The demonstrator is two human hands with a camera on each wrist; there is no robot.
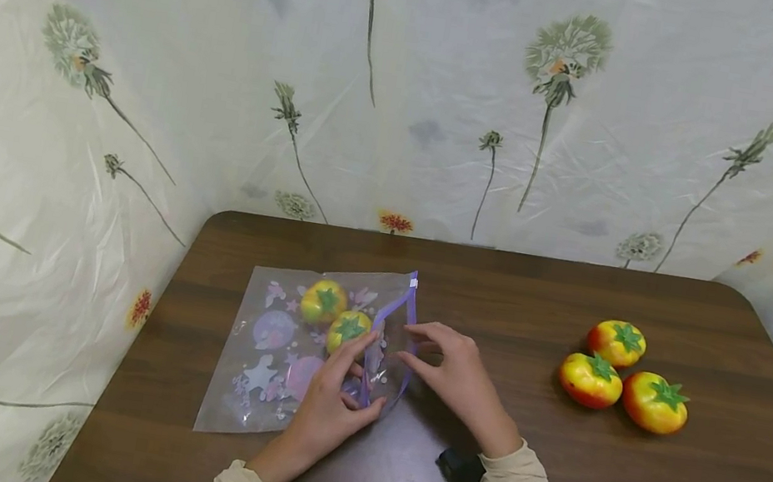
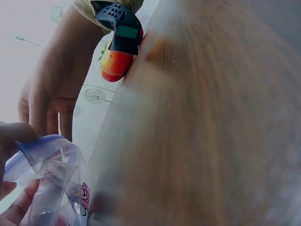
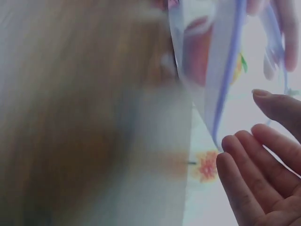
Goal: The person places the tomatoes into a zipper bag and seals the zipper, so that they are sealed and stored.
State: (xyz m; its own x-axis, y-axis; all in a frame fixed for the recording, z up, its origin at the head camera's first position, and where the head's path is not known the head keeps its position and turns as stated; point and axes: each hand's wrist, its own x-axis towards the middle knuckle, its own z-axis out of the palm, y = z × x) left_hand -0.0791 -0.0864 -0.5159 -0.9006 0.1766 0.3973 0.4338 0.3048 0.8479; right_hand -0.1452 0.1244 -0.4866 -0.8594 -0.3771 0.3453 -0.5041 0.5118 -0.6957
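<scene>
A clear zip bag [image 1: 279,304] with a purple zip edge and printed pastel shapes lies at the left of the table, its mouth facing right. Two yellow tomatoes [image 1: 324,302] with green leafy tops show through it. My left hand [image 1: 333,401] grips the near side of the mouth; in the left wrist view the thumb bears on the purple edge [image 2: 40,143] with fingers inside the fold. At the gaping mouth is my right hand [image 1: 453,370], holding nothing, its fingers loosely bent and thumb apart. The right wrist view shows its fingertips [image 3: 227,160] close by the bag's edge.
Three red-and-yellow tomatoes [image 1: 592,381] with green tops sit grouped on the right of the brown wooden table [image 1: 500,293]. Behind it and at the sides hangs a pale sheet [image 1: 415,111] printed with dandelions. Black wrist cameras [image 1: 460,468] sit at both cuffs.
</scene>
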